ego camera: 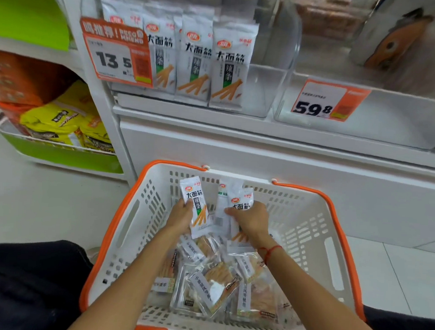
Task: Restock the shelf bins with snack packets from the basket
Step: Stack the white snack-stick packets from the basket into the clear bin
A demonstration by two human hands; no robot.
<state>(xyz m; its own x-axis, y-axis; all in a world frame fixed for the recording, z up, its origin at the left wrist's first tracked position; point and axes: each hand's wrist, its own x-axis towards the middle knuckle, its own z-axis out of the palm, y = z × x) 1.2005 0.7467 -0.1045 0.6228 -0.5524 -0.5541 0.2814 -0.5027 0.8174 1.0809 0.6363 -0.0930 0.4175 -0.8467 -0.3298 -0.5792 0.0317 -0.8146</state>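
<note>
A white basket with an orange rim [315,227] sits on the floor below the shelf. Inside it, my left hand [181,216] grips one white snack packet [196,206] held upright. My right hand [252,219] grips a bunch of the same white packets [236,200] at the basket's far side. Several clear packets of yellow snacks [214,285] lie loose on the basket floor under my forearms. Above, a clear shelf bin [268,87] holds a row of matching white packets [227,64] on its left, with free space on its right.
A second clear bin [398,121] with a 59.8 price tag stands to the right. An orange 13.5 price tag [116,52] hangs on the left bin's front. Left of the shelf, a green rack [64,157] holds yellow bags. My dark-clothed knees flank the basket.
</note>
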